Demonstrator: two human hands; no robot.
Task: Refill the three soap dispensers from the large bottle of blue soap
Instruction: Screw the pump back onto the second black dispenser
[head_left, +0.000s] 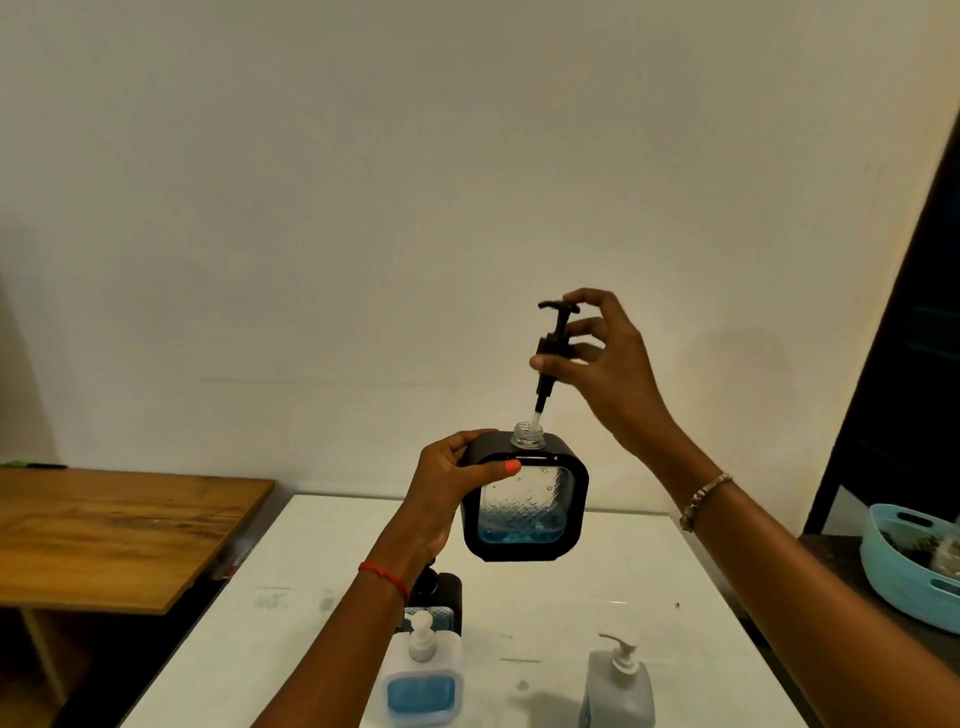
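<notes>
My left hand (447, 488) holds a square black-framed dispenser (527, 506) in the air above the table; a little blue soap lies at its bottom and its clear neck is uncapped. My right hand (602, 364) pinches the black pump head (553, 348), lifted above the neck with its tube end still in the opening. A white dispenser (422, 680) with blue soap stands near the front. Behind it, partly hidden by my left arm, stands another black dispenser (441, 590). A grey-white pump bottle (618, 686) stands at the front right.
The white table (597, 582) carries faint stains. A wooden table (104, 530) stands to the left. A light blue basket (914, 566) sits on a dark surface at the right edge. A pale wall fills the background.
</notes>
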